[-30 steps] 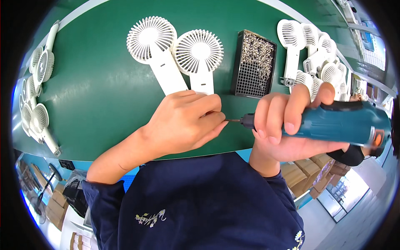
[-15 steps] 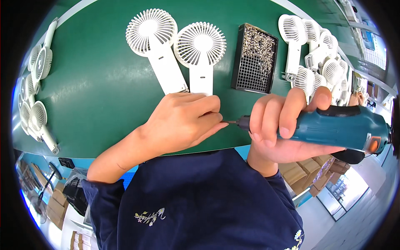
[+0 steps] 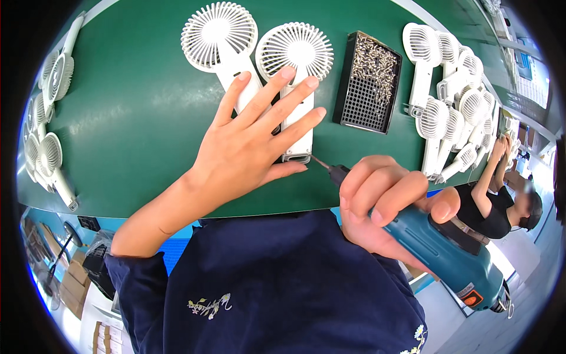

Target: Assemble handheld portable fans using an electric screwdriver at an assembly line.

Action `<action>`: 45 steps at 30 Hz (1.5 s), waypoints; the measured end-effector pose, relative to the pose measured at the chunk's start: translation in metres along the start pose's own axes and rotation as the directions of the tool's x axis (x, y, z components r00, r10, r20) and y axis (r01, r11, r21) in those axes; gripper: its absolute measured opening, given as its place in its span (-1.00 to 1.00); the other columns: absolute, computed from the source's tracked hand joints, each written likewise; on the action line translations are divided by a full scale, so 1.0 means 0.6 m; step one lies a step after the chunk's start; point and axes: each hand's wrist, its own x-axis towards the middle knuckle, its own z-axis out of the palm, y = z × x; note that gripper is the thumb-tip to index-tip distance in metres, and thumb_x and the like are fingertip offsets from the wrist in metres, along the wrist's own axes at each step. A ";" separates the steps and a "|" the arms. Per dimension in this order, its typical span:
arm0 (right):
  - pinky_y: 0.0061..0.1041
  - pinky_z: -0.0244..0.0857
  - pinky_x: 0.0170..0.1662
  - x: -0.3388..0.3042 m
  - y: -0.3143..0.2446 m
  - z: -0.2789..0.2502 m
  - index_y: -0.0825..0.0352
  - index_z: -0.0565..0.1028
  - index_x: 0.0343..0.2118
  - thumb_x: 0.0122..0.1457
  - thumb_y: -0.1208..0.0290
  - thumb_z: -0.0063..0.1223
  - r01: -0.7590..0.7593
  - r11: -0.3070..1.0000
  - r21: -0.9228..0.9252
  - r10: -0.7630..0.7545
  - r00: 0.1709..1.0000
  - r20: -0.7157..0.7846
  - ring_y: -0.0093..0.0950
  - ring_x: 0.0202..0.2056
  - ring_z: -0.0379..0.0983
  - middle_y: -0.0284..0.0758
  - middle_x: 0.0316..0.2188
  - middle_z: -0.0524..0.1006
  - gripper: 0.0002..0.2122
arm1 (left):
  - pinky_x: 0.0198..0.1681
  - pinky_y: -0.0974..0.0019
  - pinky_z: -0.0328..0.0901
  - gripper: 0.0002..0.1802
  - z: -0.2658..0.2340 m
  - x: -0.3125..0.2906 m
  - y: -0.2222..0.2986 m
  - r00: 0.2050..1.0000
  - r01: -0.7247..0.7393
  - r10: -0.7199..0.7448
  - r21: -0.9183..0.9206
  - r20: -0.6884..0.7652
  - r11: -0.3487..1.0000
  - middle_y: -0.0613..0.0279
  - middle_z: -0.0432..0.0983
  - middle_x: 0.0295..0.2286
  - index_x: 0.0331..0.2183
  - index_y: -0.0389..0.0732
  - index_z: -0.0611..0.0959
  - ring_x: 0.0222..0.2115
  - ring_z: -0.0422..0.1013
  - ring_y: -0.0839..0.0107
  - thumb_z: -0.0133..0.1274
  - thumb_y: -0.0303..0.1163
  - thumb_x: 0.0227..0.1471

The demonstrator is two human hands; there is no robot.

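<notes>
Two white handheld fans lie side by side before me, the left fan (image 3: 219, 29) tilted and the right fan (image 3: 295, 50) nearly straight, handles toward me. Across their handles my left hand (image 3: 242, 135) is spread open, fingers apart, hiding part of both. Its thumb lies by the lower end of the right fan's handle. My right hand (image 3: 377, 194) is wrapped round a teal electric screwdriver (image 3: 442, 248), slanting down to the right. The thin bit's tip is at the lower corner of the right fan's handle; whether it touches cannot be made out.
Right of the fans stands a black screw tray (image 3: 361, 105) with holes and many small screws at its far end. A cluster of white fans (image 3: 433, 112) lies farther right, more fans (image 3: 52, 150) at the left edge. Another person (image 3: 495, 200) is at the far right.
My left hand has gone from closed fingers at the bit to spread over the fan handles. The screwdriver's back end has swung down toward me. Another person has come into view at right.
</notes>
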 end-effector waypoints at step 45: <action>-0.44 0.17 -0.68 0.042 -0.002 -0.156 0.16 0.23 0.10 0.01 -0.56 -0.49 0.262 0.959 -0.111 -0.282 0.926 -0.249 -0.44 -0.73 0.25 -0.24 -0.54 0.35 -0.14 | 0.24 -0.21 -0.23 -0.15 0.015 0.016 0.021 0.997 0.074 -0.072 0.055 -0.039 0.996 0.13 0.07 0.25 0.14 0.06 0.43 0.28 -0.07 0.05 0.30 -0.04 -0.24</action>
